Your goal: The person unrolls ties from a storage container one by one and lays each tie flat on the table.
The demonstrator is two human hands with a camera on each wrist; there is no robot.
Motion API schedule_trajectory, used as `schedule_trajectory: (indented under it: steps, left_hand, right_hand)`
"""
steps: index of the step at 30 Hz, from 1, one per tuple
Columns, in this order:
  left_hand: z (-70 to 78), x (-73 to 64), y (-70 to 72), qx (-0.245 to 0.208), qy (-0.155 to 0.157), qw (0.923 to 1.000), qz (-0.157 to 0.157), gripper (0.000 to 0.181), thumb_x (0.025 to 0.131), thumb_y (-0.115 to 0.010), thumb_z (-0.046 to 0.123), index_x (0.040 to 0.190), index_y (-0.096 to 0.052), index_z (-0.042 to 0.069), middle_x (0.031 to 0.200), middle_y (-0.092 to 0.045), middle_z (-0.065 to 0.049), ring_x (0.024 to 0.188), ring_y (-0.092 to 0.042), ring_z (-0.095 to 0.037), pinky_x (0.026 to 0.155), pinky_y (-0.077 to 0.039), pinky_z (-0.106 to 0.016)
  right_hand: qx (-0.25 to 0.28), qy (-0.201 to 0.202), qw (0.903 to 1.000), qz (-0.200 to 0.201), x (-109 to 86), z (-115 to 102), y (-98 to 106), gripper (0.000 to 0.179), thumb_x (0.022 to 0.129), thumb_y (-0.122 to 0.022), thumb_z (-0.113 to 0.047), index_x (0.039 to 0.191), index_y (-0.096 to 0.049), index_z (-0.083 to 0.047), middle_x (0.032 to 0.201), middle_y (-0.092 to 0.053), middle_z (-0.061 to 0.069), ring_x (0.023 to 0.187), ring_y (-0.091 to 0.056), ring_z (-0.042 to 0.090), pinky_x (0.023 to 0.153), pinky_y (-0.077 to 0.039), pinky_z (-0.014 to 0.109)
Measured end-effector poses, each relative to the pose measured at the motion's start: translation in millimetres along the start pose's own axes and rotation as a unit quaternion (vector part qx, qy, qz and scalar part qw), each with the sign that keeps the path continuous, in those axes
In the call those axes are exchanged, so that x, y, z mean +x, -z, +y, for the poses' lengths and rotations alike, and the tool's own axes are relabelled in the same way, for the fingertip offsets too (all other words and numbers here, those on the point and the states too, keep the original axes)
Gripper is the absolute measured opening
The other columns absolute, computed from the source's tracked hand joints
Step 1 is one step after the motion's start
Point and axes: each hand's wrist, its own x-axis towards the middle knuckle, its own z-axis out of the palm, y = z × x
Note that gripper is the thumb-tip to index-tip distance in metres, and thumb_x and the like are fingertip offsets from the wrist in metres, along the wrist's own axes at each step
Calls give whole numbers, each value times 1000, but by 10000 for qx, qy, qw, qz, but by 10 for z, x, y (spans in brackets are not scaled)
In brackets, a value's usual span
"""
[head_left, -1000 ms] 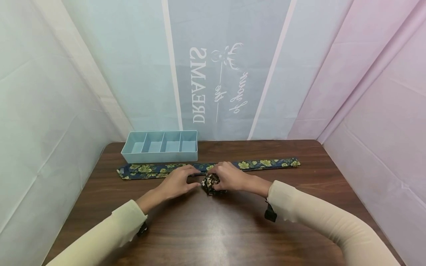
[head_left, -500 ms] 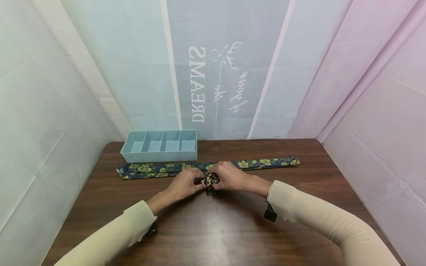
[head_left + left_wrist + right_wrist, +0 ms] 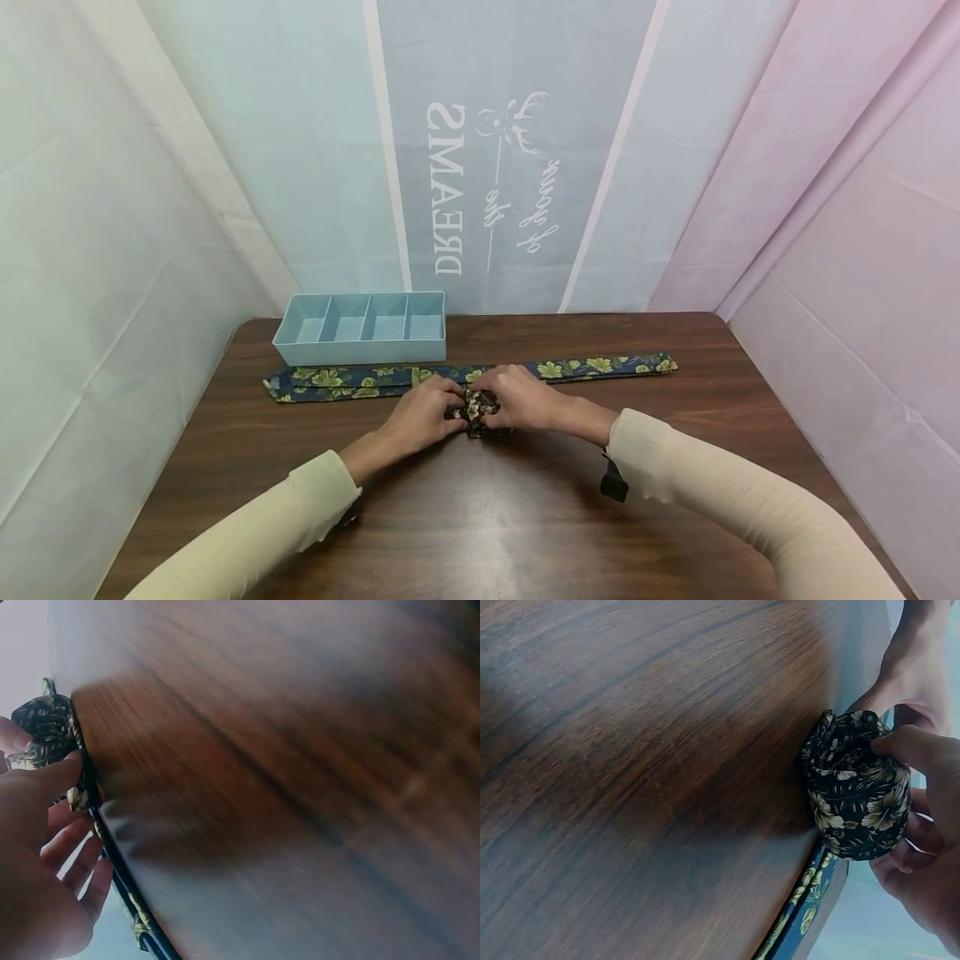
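Note:
A rolled-up black necktie (image 3: 482, 408) with cream flowers stands on the table at its middle. My right hand (image 3: 525, 402) grips it from the right, thumb on the near side and fingers on the far side. From the left, my left hand (image 3: 426, 414) pinches its edge between thumb and fingers. The right wrist view shows the loose coils of the black tie (image 3: 859, 802) under my right thumb. Just behind the hands, a blue necktie (image 3: 600, 367) with yellow-green flowers lies folded lengthwise across the table, its middle partly hidden.
A light blue tray (image 3: 360, 353) with several compartments stands at the back left, behind the blue tie. The brown wooden table (image 3: 480, 517) reaches to a printed cloth backdrop (image 3: 517, 50), with pale cloth walls on both sides.
My left hand has moved right and closed in on the left side of the rolled black tie. The right hand stays almost where it was, gripping the roll.

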Motion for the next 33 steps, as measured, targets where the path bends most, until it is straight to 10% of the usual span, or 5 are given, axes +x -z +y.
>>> schedule_trajectory:
  steps: [17, 27, 33]
  left_hand:
    - [36, 55, 33, 66, 255, 9994, -204, 24, 87, -90, 29, 102, -86, 11, 115, -76, -4, 111, -62, -23, 96, -57, -42]
    - [42, 40, 37, 283, -31, 9995, -107, 26, 85, -92, 31, 99, -86, 10, 114, -76, -5, 111, -61, -25, 99, -54, -42]
    - [52, 29, 38, 285, -53, 9995, -87, 26, 87, -90, 30, 101, -85, 9, 114, -76, -5, 112, -61, -24, 99, -55, -42]
  right_hand:
    - [294, -15, 9990, 348, -180, 146, -77, 45, 91, -83, -15, 133, -72, -2, 126, -74, 13, 107, -72, 23, 82, -60, 36]
    - [585, -74, 9962, 637, -314, 298, -128, 46, 93, -81, -18, 137, -70, -6, 130, -73, 13, 56, -41, -2, 62, -46, 23]
    - [567, 309, 9964, 542, -358, 351, -93, 53, 97, -80, -22, 145, -64, -8, 136, -70, 10, 70, -56, 2, 74, -52, 28]
